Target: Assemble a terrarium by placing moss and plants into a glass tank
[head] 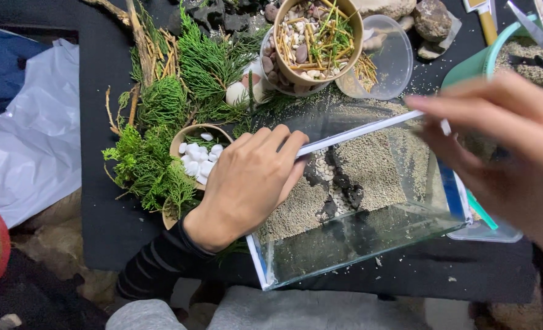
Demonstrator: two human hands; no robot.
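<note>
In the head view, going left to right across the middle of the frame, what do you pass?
White plastic sheet → green conifer sprigs → small bowl of white pebbles → left hand on the glass tank's rim → glass tank holding sand and dark stones → right hand.

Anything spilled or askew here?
Yes. Sandy grains are scattered over the black mat behind the glass tank. The tank sits skewed to the table edge, with the left hand on its rim.

Single head cam, worn by person, looks steeply down at counter (100,201); close range, glass tank (357,201) mid-frame, hands near lens.
</note>
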